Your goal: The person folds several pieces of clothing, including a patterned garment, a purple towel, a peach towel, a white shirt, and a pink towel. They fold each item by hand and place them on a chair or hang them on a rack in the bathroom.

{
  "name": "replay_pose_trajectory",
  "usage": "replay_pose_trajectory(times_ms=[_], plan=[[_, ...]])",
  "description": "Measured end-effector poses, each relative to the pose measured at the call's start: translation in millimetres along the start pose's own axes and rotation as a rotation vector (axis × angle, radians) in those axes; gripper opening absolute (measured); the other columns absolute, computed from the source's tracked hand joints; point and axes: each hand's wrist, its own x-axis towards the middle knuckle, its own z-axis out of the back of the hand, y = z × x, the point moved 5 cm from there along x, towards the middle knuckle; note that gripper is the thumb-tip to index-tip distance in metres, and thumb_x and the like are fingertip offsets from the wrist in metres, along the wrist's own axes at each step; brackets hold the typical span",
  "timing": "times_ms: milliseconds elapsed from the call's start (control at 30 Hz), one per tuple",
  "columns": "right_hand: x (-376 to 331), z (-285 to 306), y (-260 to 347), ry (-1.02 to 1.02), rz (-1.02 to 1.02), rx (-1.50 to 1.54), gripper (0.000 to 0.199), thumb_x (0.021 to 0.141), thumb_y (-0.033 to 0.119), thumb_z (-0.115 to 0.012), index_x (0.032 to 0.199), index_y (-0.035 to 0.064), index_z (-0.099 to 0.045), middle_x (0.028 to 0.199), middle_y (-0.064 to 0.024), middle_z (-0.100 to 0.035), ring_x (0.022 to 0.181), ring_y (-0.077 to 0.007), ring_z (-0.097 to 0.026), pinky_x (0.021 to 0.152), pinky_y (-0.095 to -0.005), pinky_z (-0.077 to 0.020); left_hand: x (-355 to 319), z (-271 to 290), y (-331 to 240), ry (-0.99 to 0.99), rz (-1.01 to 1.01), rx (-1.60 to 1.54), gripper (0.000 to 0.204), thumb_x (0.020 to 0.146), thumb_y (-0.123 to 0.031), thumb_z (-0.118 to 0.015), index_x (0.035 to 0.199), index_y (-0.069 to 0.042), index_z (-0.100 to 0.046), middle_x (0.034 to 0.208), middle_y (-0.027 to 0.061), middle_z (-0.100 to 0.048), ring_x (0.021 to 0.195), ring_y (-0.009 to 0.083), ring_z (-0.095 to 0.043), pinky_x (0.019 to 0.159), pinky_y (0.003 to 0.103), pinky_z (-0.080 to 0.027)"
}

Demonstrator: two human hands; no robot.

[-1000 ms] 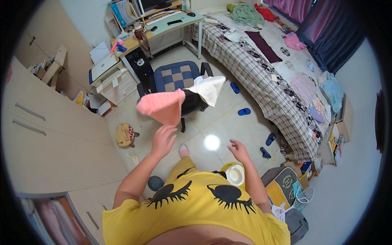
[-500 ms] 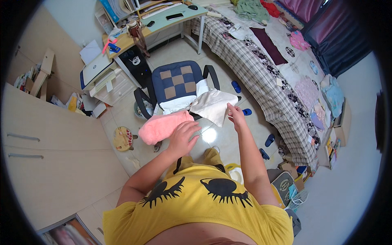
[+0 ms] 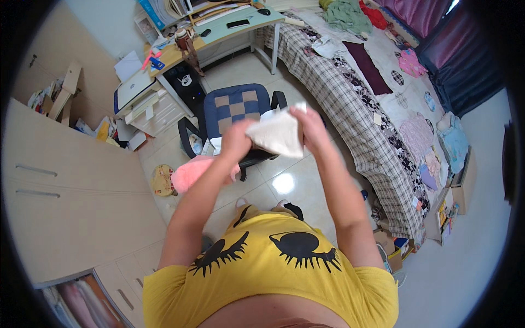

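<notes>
Item one, nearest: I am looking down on a yellow shirt [image 3: 273, 273] with black eyelash prints, both forearms rising from it.

Item two: the left hand [image 3: 236, 139] is closing its fingers on the left edge of a folded white cloth [image 3: 278, 134]; the right hand [image 3: 307, 123] is pinching the cloth's upper right edge. The cloth is hanging in the air between the two hands, above the seat of the chair.

Item three: a pink fluffy garment [image 3: 194, 172] is showing just beside the left forearm, below the elbow line; I cannot tell whether it is draped on the arm or lying lower down.

Item four: an office chair [image 3: 236, 106] with a blue and tan checked cushion is standing under the hands, more white fabric lying on its seat.

Item five: a checked bed [image 3: 355, 104] is running along the right, strewn with clothes.

Item six, farthest: a desk [image 3: 240, 24] is standing beyond the chair, a white printer [image 3: 134, 90] to its left.
</notes>
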Motion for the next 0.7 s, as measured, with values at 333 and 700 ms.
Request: replay_pose_trajectory(times_ms=[333,700], plan=[[37.4,-19.5,149.5,0.128,0.353,0.226,0.023,0.086,0.024,-0.054,0.091,0.0022,-0.055,0.083,-0.0076,-0.061,0.074,-0.0163,-0.059,0.069,-0.0285,-0.0475,105.3,112.9,-66.8,-0.423,-0.118,-0.269,0.02,0.072,-0.006,-0.065,0.092,-0.004,-0.063,0.081,0.005,-0.065,0.07,0.013,-0.06,0.063,0.026,-0.047],[-13.5,-45.9,193.4,0.286,0.415,0.555,0.03,0.09,0.029,-0.047,0.098,0.001,-0.051,0.094,-0.01,-0.057,0.091,-0.02,-0.056,0.086,-0.0354,-0.0438,51.2,-42.2,-84.3,-0.176,-0.249,-0.27,0.074,0.059,-0.008,-0.076,0.122,-0.007,-0.037,0.111,0.0113,-0.052,0.104,0.0295,-0.051,0.087,0.036,-0.042]])
